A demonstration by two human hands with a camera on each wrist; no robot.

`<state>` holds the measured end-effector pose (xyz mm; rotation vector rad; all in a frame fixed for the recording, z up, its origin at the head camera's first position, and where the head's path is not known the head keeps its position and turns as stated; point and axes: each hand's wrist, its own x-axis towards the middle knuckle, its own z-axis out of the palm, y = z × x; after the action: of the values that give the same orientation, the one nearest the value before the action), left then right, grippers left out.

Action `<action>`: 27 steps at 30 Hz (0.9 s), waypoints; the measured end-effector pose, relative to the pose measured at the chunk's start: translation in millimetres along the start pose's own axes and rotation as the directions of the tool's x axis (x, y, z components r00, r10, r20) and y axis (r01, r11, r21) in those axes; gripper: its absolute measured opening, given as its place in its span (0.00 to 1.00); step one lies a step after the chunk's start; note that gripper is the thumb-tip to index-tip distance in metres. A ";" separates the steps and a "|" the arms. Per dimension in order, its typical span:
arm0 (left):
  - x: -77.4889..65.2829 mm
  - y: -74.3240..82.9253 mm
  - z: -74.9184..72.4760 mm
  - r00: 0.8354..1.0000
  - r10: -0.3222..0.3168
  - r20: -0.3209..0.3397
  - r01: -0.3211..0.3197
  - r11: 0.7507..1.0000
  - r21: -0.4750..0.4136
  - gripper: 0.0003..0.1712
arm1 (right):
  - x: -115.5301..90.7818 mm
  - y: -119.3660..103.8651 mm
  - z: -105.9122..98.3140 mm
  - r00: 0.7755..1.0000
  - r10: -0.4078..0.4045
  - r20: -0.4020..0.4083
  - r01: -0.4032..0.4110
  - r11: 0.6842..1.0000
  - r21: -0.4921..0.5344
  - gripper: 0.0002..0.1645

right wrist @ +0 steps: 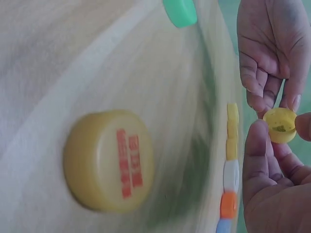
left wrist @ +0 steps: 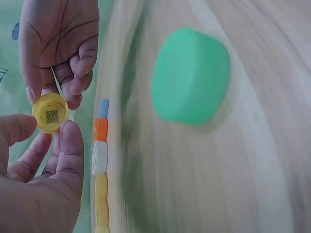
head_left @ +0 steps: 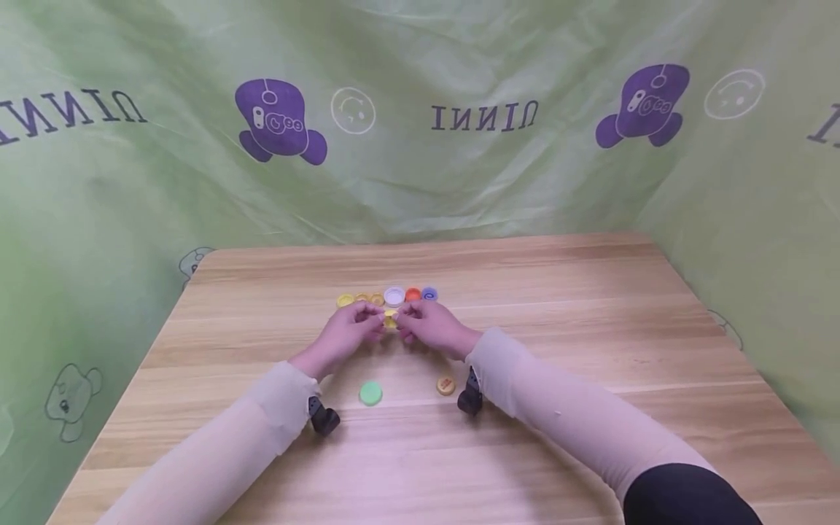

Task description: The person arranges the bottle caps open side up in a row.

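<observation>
Between both hands, off the table, is a yellow bottle cap (head_left: 390,319) with its hollow inside turned toward the wrist cameras. In the left wrist view a small square code shows inside the cap (left wrist: 52,116). My left hand (head_left: 354,326) pinches one side of the cap between thumb and fingers. The fingertips of my right hand (head_left: 431,325) grip its opposite side. Just beyond the hands runs a row of bottle caps: several yellow ones (head_left: 345,300), a white one (head_left: 394,296), an orange one (head_left: 413,294) and a blue one (head_left: 429,294).
Nearer on the wooden table (head_left: 558,452) lie a green bottle cap (head_left: 370,394) and a tan bottle cap (head_left: 445,385) with red print on top. A green printed curtain (head_left: 420,182) hangs behind and along both sides.
</observation>
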<state>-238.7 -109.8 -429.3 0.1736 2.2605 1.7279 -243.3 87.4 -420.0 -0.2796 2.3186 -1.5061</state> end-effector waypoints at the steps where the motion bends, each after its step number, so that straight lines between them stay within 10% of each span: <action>1: 1.3 0.6 1.3 1.000 -0.004 -0.003 0.004 1.000 -0.015 0.14 | 0.8 1.0 -1.0 1.000 0.006 0.003 -0.006 1.000 0.021 0.13; 13: 15.1 4.6 16.7 0.998 -0.026 -0.052 0.016 0.985 -0.172 0.09 | 11.6 6.9 -14.9 0.998 0.051 -0.030 -0.043 0.975 0.217 0.12; 27: 28.1 28.7 41.7 0.990 -0.004 -0.144 -0.005 0.998 -0.063 0.09 | 14.2 9.3 -34.4 0.991 0.084 -0.100 -0.053 0.959 0.280 0.13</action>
<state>-255.2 -55.9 -416.1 0.0371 2.3005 1.8656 -269.8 115.1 -418.6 -0.0419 2.1361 -1.8253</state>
